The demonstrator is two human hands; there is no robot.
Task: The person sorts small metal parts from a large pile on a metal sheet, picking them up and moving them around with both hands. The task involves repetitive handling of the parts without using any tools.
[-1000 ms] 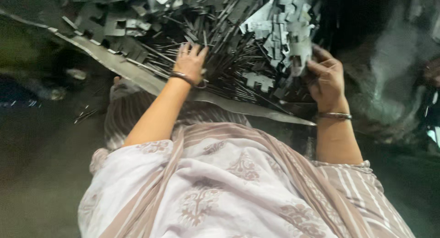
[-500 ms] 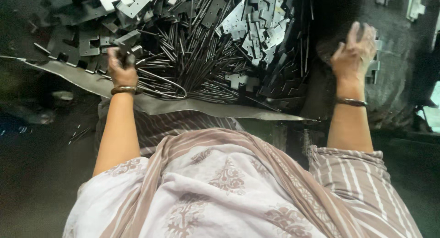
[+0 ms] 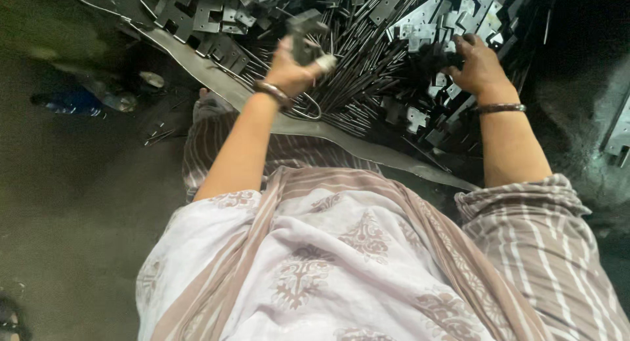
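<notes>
Dark floor [image 3: 59, 203], metal heap [image 3: 394, 59], left hand [image 3: 292, 68] lifting bracket [image 3: 303, 36]

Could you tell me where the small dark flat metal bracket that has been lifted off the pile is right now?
In the head view, upper centre, the small dark flat metal bracket is pinched in the left hand, above the heap of thin metal rods.

My left hand [image 3: 289, 68] is blurred around a dark metal piece [image 3: 305, 36] whose shape I can't make out. The heap of metal parts [image 3: 394, 45] runs off the top edge.
</notes>
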